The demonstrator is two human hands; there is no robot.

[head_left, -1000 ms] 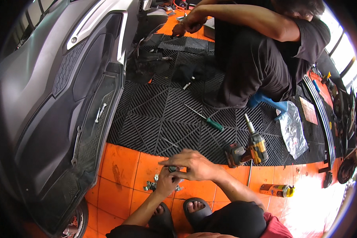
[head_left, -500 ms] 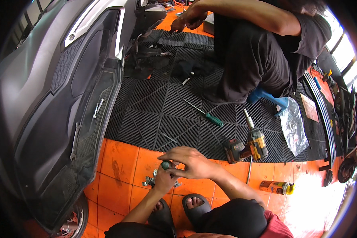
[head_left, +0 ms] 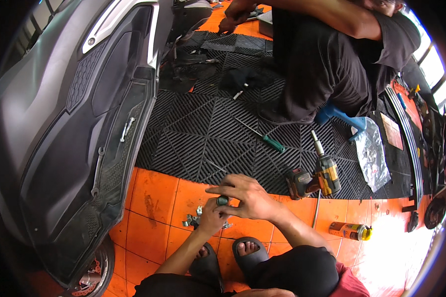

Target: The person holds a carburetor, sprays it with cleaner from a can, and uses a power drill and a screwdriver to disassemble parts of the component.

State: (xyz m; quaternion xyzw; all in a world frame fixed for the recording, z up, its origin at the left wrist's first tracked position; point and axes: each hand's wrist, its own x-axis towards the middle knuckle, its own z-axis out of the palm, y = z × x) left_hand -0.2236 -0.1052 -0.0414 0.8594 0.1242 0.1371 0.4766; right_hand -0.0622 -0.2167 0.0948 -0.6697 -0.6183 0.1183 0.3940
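Observation:
My left hand (head_left: 212,219) is closed around a dark green, round-ended piece (head_left: 222,200) that looks like a tool handle; its lower part is hidden in the fist. Over it comes my right hand (head_left: 252,199), fingers and thumb curled about the top of the piece, the index finger reaching past it. Just beyond and beside my left hand, several small metal parts (head_left: 189,221) lie on the orange tiles.
A scooter (head_left: 59,114) fills the left side, with a wrench (head_left: 98,171) and a bolt (head_left: 127,129) on its footboard. On the black mat (head_left: 183,133) lie a green screwdriver (head_left: 273,143) and an impact driver (head_left: 327,173). A spray can (head_left: 350,230) lies right. Another person (head_left: 322,69) sits across.
The whole view has shifted slightly. My right hand's fingers have moved a little around the green piece, while my left hand keeps its hold. The other person's arm has moved.

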